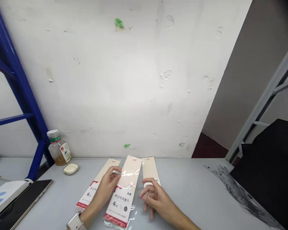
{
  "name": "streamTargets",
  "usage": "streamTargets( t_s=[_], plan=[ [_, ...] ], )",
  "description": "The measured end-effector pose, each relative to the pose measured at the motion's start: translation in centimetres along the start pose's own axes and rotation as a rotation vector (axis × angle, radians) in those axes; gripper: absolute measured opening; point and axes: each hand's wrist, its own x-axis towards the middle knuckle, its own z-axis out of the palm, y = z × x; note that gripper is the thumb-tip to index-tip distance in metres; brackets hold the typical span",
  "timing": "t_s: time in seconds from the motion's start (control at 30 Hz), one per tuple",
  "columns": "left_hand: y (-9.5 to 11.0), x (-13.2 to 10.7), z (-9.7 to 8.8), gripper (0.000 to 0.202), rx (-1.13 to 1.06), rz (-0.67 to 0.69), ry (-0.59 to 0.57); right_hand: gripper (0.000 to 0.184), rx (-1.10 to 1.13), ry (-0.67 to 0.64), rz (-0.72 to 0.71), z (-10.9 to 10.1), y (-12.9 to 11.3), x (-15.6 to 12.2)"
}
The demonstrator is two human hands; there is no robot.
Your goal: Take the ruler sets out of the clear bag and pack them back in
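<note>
A flat ruler set packet [123, 198] in clear plastic, cream above and white with a red band at its foot, lies at a slant in the middle. My left hand [108, 183], with a watch on the wrist, pinches its left edge. My right hand [156, 198] hovers to its right with loosely bent fingers apart and nothing visible in them. A similar left packet [105, 169] is partly covered by my left hand and forearm. Behind the fingers of my right hand is a right packet [150, 167], its lower part hidden.
The grey table [182, 179] meets a scuffed white wall [134, 80]. At left are a clear jar [56, 150], a cream oval case [71, 169], a dark phone or tablet [21, 204] and a blue metal frame [19, 73]. Black cloth [268, 166] hangs at the right.
</note>
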Motion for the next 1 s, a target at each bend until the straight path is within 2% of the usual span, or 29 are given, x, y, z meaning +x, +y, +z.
streamTargets(
  t_s=[0.1,0.17,0.23,0.3,0.4,0.47,0.53,0.6,0.7,0.77,0.83,1.0],
  plan=[
    [0.1,1.1,-2.5,0.023,0.147,0.008,0.14,0.045,-0.04,0.043,-0.008,-0.9,-0.6,-0.1],
    [-0.1,1.7,-4.5,0.022,0.349,0.016,0.208,0.041,-0.075,0.08,-0.019,-1.8,-0.9,-0.1],
    [-0.5,2.1,-6.1,0.025,0.669,0.007,0.211,0.037,-0.12,0.123,-0.029,-2.8,-1.0,0.0],
    [-0.9,2.1,-6.7,0.031,0.918,-0.007,0.192,0.031,-0.214,0.185,-0.033,-3.7,-1.0,0.1],
    [-1.0,1.6,-5.7,0.041,1.051,-0.039,0.14,0.024,-0.484,0.295,-0.033,-5.1,-1.0,0.1],
    [-0.8,1.0,-4.4,0.044,1.138,-0.052,0.081,0.027,-0.666,0.331,-0.024,-5.8,-1.1,-0.1],
    [-0.5,0.4,-3.1,0.043,1.235,-0.037,0.031,0.041,-0.8,0.324,0.039,-6.2,-1.3,-0.2],
    [-0.2,0.0,-2.4,0.04,1.302,-0.03,0.028,0.061,-0.891,0.284,0.141,-6.3,-1.5,-0.4],
    [-0.1,-0.2,-2.3,0.038,1.346,-0.048,0.055,0.085,-0.968,0.199,0.214,-6.0,-1.8,-0.7],
    [-0.1,-0.2,-2.4,0.037,1.353,-0.042,0.067,0.092,-1.006,0.166,0.222,-5.7,-2.0,-0.8],
    [-0.2,-0.3,-2.3,0.036,1.366,-0.029,0.074,0.091,-1.032,0.156,0.233,-5.4,-2.1,-0.9],
    [0.0,-0.5,-1.8,0.035,1.43,-0.04,0.084,0.071,-1.018,0.174,0.23,-4.9,-2.5,-0.9]
  ],
)
